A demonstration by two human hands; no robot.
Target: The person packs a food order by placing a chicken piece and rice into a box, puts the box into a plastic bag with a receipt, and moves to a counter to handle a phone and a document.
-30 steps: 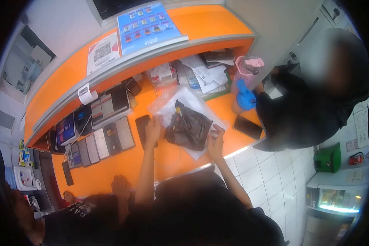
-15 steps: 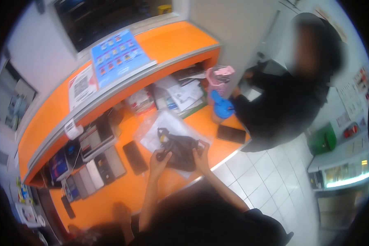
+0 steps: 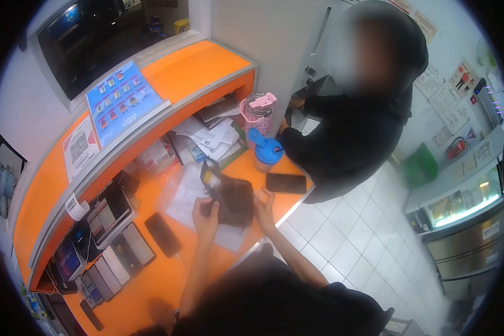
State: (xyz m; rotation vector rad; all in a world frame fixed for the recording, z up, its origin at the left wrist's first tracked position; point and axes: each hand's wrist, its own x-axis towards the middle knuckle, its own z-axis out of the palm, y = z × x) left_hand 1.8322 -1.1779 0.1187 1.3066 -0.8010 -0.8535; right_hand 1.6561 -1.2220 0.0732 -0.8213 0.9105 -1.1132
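A black plastic bag (image 3: 235,203) is in front of me above the orange counter, with papers under it. At its upper left, a yellow-and-white item (image 3: 211,180) shows by the bag's opening. My left hand (image 3: 206,219) is closed on the bag's left edge, thumb and fingers pinched together. Along the right edge, my right hand (image 3: 264,211) has its thumb and fingers apart, touching or very near the plastic. A white sheet in clear plastic (image 3: 186,197) lies underneath. Left of my left hand is a dark phone (image 3: 163,234).
Several phones (image 3: 115,262) line the orange counter (image 3: 145,283) at left. A blue-lidded cup (image 3: 267,152), a pink tumbler (image 3: 257,115) and another phone (image 3: 285,183) stand or lie at right. A person in black (image 3: 353,134) is beside the counter's right end. Loose papers (image 3: 210,137) fill the shelf.
My view has turned, shifting the counter leftward. The bag now hangs flatter and more of the yellow-and-white item shows. My right hand's fingers have loosened from the bag's edge.
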